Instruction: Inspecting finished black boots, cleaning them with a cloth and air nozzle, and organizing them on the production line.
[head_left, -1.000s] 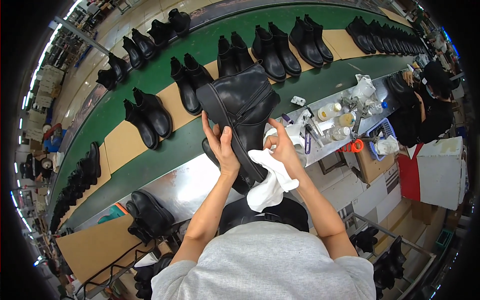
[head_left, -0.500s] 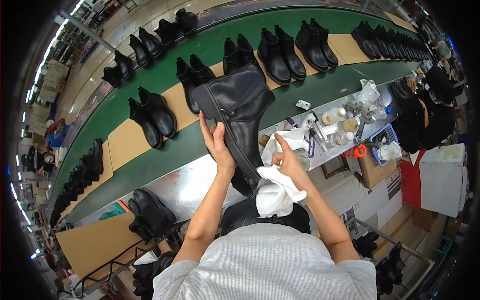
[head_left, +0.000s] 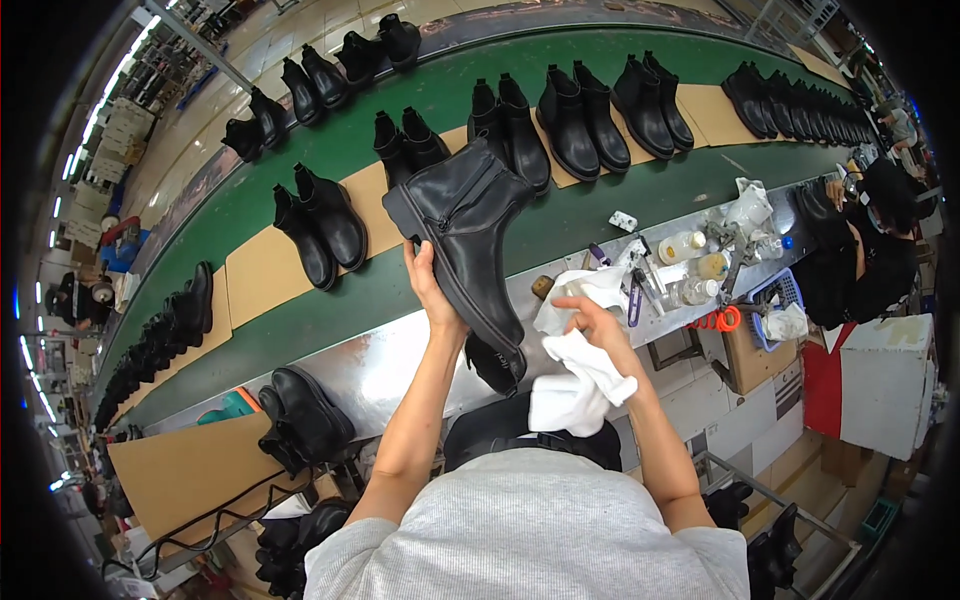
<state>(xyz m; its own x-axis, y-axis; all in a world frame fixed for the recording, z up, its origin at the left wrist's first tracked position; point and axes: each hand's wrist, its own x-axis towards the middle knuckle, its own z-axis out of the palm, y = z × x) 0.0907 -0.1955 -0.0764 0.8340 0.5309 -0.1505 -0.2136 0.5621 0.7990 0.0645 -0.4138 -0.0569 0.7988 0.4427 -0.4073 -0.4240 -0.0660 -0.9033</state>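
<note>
A black leather ankle boot (head_left: 470,235) with a zipper on its side is tilted up in front of me, its sole toward the left. My left hand (head_left: 432,290) grips it from below along the sole. In my right hand (head_left: 600,332) a white cloth (head_left: 575,398) is bunched and hangs down. That hand is just right of the boot, apart from it, with the index finger pointing left. Below the held boot's lower end another black shoe part (head_left: 495,368) shows, mostly hidden.
Pairs of black boots stand on cardboard strips (head_left: 255,280) along a green conveyor belt (head_left: 400,285). A metal ledge (head_left: 375,360) holds bottles (head_left: 682,246), rags and tools on the right, near a purple basket (head_left: 790,285). Black shoes (head_left: 305,412) sit at left. A co-worker (head_left: 880,240) works at far right.
The boot has turned slightly, showing more of its zipper side. My right hand and the cloth have moved a little right and away from the boot. The whole view has shifted slightly.
</note>
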